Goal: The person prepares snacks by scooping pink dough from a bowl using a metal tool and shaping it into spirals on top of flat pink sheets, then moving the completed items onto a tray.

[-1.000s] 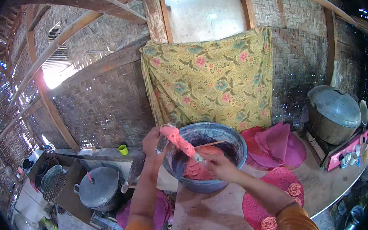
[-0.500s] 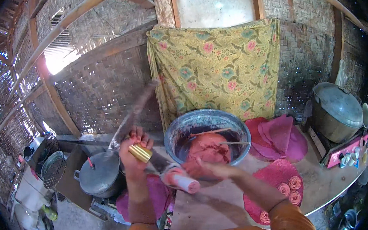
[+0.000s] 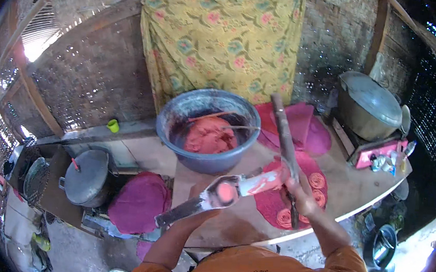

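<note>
Plunger (image 3: 261,183) clutched in right hand (image 3: 302,196), right-front of tub (image 3: 206,162); left hand's (image 3: 200,187) grip behind barrel (image 3: 216,197) unclear — probably fitting; needs alignment.

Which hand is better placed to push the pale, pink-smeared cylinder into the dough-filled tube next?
Likely the right hand: it grips the long dark bar meeting the pale cylinder; the left hand seems to hold the tube.

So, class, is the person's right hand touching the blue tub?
Apart. The head view shows the right hand on the dark bar, with tabletop visible between it and the blue tub.
</note>
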Demonstrator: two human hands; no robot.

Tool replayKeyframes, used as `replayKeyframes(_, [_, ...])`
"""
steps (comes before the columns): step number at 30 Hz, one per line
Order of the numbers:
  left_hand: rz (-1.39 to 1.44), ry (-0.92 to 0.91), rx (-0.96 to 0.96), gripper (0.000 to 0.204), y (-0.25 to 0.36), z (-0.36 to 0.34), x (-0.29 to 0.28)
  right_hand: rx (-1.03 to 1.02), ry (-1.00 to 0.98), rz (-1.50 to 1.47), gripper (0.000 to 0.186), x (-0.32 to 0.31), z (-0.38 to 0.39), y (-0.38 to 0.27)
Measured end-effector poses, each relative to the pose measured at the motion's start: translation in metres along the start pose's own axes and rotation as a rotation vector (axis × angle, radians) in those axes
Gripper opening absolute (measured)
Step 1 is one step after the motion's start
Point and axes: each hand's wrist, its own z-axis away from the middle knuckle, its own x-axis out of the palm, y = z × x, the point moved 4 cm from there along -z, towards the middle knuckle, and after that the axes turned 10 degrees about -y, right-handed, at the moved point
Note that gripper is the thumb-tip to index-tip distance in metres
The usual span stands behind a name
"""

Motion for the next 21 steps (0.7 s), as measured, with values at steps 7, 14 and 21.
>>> replayKeyframes(7, [-0.139, -0.281, -0.071, 0.042, 0.028, -0.032, 0.072, -0.225, -0.172, 0.934, 0.075, -0.011, 0.025, -0.057])
replayKeyframes(14, [0.356, -0.287, -0.052, 0.055, 0.037, -0.033, 0.14, 0.149, -0.448, 0.961, 0.08, -0.036, 0.031, -0.036])
replayKeyframes(21, [0.185, -0.276, -0.204, 0.086, 0.038, -0.046, 0.15, 0.423, -0.728, 0.367, 0.081, -0.139, 0.059, 0.005])
